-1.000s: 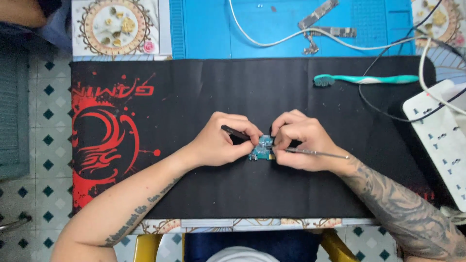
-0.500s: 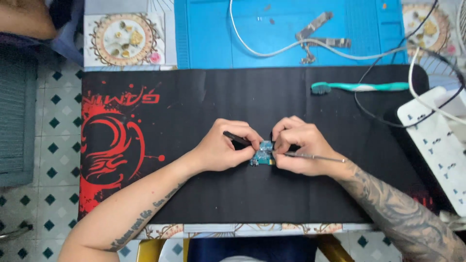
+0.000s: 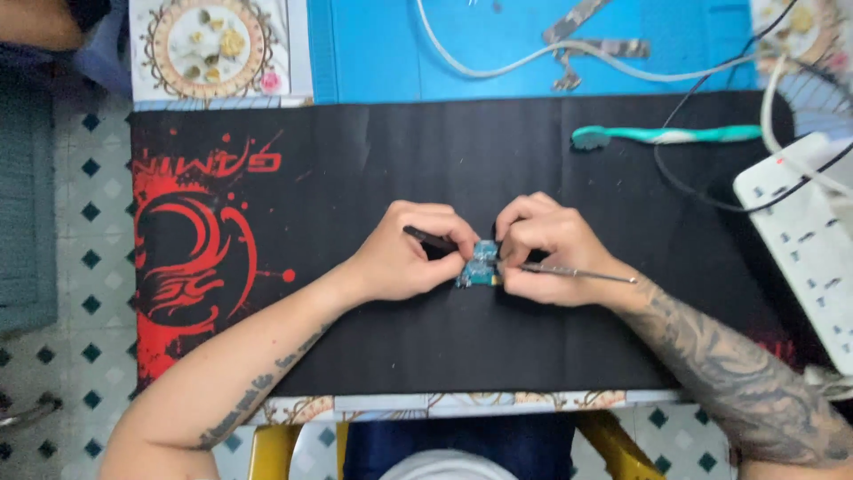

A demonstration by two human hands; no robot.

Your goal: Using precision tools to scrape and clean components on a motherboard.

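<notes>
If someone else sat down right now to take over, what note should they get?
Left hand: grip shut on a dark slim tool, fingertips at the small blue circuit board.
Right hand: grip shut on a thin metal tool, tip at the board.
The board sits mid black mat, pinched between both hands.
Done: board steadied, both tools on it.
Left: cannot tell; the board's detail is too small.
</notes>
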